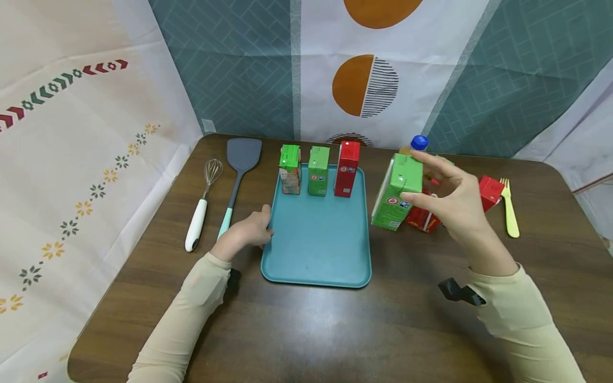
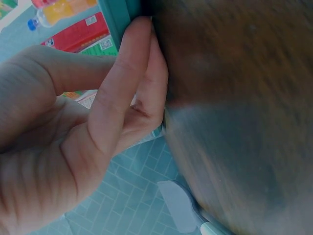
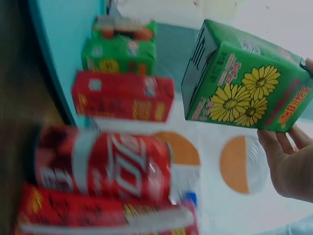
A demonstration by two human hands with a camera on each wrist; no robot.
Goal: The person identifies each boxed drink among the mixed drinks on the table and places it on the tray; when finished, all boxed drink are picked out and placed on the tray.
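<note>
My right hand [image 1: 452,197] pinches a green drink carton [image 1: 397,186] between thumb and fingers, holding it up just right of the blue-green tray [image 1: 316,244]. Yellow flowers are printed on this carton's side in the right wrist view. My left hand [image 1: 251,229] is at the tray's left edge, its thumb and curled fingers [image 2: 139,54] gripping the rim. Along the tray's back stand a green carton with an orange picture [image 1: 290,173], a plain green carton [image 1: 318,173] and a red carton [image 1: 347,170].
Behind the held carton are a blue-capped bottle [image 1: 419,142], a red soda can [image 3: 107,164] and a red carton [image 1: 422,219]. Farther right lie another red box [image 1: 490,191] and a yellow fork [image 1: 510,210]. A whisk [image 1: 203,207] and a grey spatula [image 1: 243,155] lie left of the tray.
</note>
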